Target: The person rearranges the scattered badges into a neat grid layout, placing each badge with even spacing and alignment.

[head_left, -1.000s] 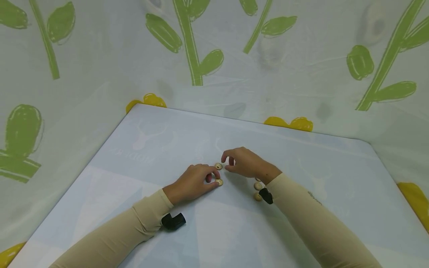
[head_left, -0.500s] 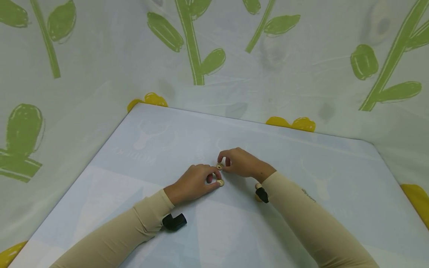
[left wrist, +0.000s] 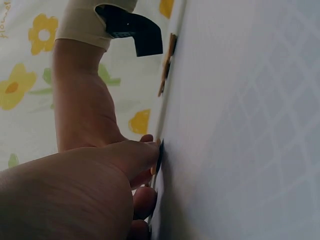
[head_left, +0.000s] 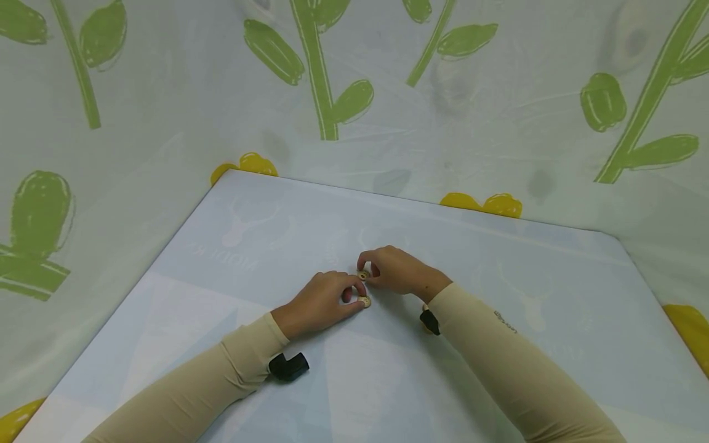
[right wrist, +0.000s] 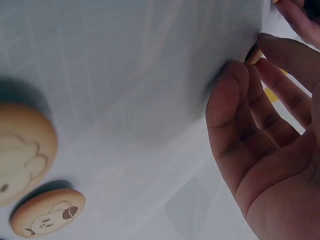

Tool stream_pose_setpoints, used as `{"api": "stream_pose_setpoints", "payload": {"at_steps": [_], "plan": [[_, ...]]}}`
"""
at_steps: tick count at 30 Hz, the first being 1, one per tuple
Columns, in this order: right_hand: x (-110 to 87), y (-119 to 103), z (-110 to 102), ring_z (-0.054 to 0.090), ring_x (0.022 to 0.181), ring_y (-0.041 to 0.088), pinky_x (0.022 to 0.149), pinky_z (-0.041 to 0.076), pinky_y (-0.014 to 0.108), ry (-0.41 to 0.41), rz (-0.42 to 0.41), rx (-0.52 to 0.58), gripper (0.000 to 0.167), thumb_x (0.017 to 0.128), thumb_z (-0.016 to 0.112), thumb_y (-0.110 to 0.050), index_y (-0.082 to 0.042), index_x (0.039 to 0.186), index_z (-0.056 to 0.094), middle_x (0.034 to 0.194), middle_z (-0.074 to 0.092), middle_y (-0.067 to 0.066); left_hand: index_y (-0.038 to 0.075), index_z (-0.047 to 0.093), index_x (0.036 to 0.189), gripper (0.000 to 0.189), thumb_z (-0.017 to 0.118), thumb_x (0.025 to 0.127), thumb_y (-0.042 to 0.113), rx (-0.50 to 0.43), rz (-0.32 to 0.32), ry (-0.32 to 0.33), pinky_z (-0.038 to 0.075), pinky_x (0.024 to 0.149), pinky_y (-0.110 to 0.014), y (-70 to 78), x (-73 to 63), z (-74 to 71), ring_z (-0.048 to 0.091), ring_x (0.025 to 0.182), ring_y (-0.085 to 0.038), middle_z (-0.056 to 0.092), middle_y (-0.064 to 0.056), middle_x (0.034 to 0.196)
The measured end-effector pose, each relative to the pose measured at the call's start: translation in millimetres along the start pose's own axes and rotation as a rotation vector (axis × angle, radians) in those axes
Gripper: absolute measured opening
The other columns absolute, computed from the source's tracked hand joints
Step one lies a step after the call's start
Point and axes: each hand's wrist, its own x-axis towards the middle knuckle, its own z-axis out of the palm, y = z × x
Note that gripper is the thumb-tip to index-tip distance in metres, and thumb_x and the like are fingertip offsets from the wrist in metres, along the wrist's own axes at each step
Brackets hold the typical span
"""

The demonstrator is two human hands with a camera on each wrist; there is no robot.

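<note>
My left hand (head_left: pixel 327 301) pinches a small round wooden disc (head_left: pixel 365 302) between thumb and forefinger, low on the table. Just beyond it, my right hand (head_left: pixel 401 271) holds a second wooden disc (head_left: pixel 362 275) by its edge with thumb and fingertips. Seen from the right wrist, this disc (right wrist: pixel 254 53) shows only as a thin rim between the fingers. Two more discs, a large-looking one (right wrist: pixel 22 155) and one with an engraved animal face (right wrist: pixel 48 213), lie at the left of that view. My right forearm mostly hides these loose discs in the head view.
The pale blue and white tabletop (head_left: pixel 354 375) spreads around both hands. A light curtain (head_left: pixel 183 92) printed with green leaves rises behind its far edge. Black wrist cameras sit on the left cuff (head_left: pixel 288 367) and the right cuff (head_left: pixel 429 321).
My right hand has moved left onto the far disc and now grips it. My left hand stays on the near disc. The right forearm now covers more of the loose discs.
</note>
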Motion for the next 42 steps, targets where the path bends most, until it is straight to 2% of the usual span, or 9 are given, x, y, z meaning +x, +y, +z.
{"api": "stream_pose_setpoints", "payload": {"at_steps": [13,24,35,42], "plan": [[0.4,-1,1,0.055,0.072,0.013,0.068,0.045,0.026,0.009,0.017,-0.012,0.015,0.094,0.070,-0.014,-0.015,0.108,0.065,0.076,0.060,0.001,0.024,0.070,0.100,0.012,0.073,0.091,0.031,0.012,0.011,0.007,0.040,0.074,-0.027,-0.3,-0.1,0.6,0.048,0.069,-0.003,0.055,0.009,0.076],[-3.0,-2,-1,0.056,0.077,0.014,0.071,0.047,0.027,0.010,0.036,-0.104,0.014,0.093,0.071,-0.017,-0.015,0.106,0.068,0.082,0.063,-0.001,0.023,0.071,0.100,0.012,0.074,0.091,0.030,0.010,0.020,0.019,0.040,0.070,-0.025,1.9,0.1,-0.8,0.048,0.068,-0.004,0.056,0.008,0.075],[-19.5,6,-8,0.057,0.074,0.014,0.066,0.047,0.027,0.031,0.100,-0.108,0.016,0.094,0.070,-0.024,-0.016,0.107,0.065,0.082,0.063,-0.002,0.025,0.071,0.100,0.012,0.074,0.091,0.032,0.023,-0.006,0.013,0.039,0.070,-0.026,2.6,0.2,0.0,0.047,0.066,-0.005,0.054,0.010,0.074],[-36.2,13,-11,0.056,0.074,0.013,0.066,0.047,0.028,0.065,0.104,-0.134,0.018,0.093,0.069,-0.026,-0.017,0.108,0.064,0.081,0.062,-0.004,0.025,0.071,0.100,0.013,0.073,0.091,0.034,0.040,-0.012,0.008,0.040,0.072,-0.027,1.9,0.5,1.0,0.045,0.064,-0.004,0.054,0.010,0.074]]}}
